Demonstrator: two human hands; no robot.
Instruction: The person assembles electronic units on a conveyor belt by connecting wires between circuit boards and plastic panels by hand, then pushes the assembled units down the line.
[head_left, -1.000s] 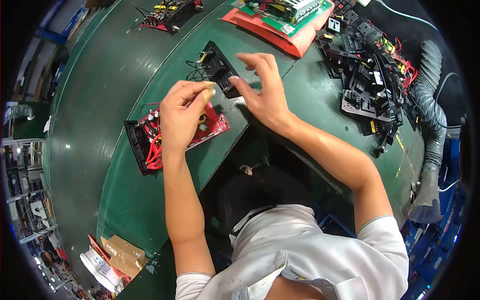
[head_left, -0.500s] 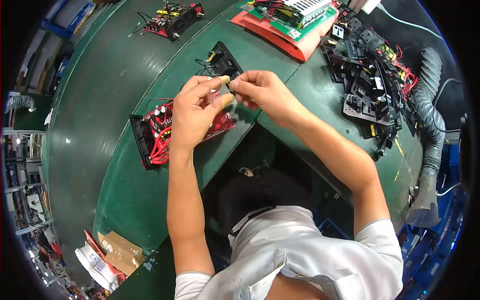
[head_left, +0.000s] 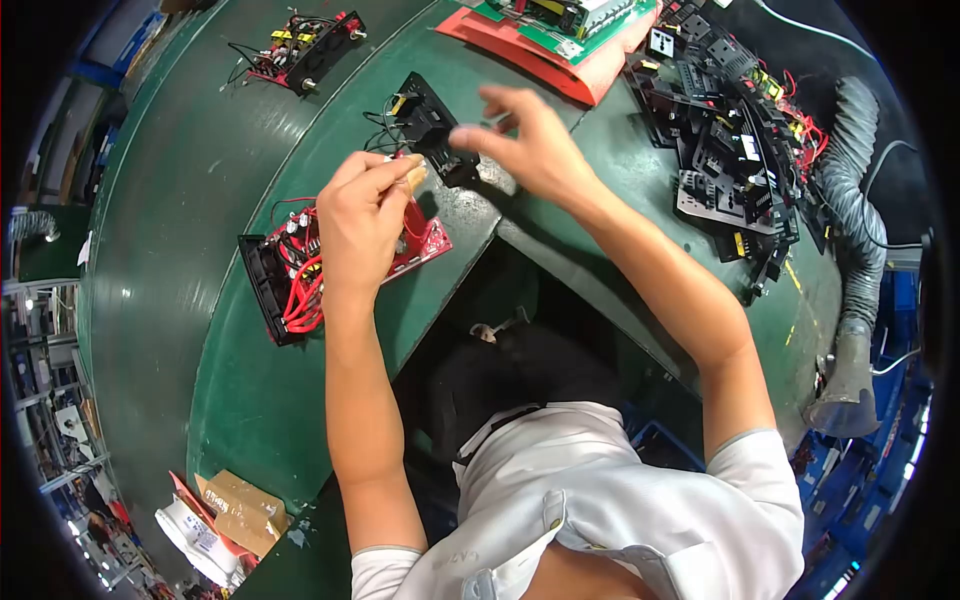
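My left hand [head_left: 362,210] is closed in a pinch over a red circuit board assembly [head_left: 432,243], with pale coverings on its fingertips. Whatever lies between those fingers is too small or hidden to make out. Thick red wires [head_left: 303,295] and a black fan panel [head_left: 265,290] show at the assembly's left end. Apart from it, my right hand [head_left: 530,145] hovers with fingers spread and nothing in them. Close by its fingertips, a black end panel [head_left: 425,120] with sockets and thin black wires lies on the green bench.
Another wired board with a black panel [head_left: 305,55] sits at the back left. A green circuit board [head_left: 575,45] rests on an orange-red pad [head_left: 520,55]. Black panels [head_left: 730,150] are heaped at right beside a grey flexible duct [head_left: 858,210]. Cardboard [head_left: 240,510] lies front left.
My right hand has parted from my left and opened, moving slightly up and right. My left hand has shifted a little left, still pinching. The view has shifted slightly.
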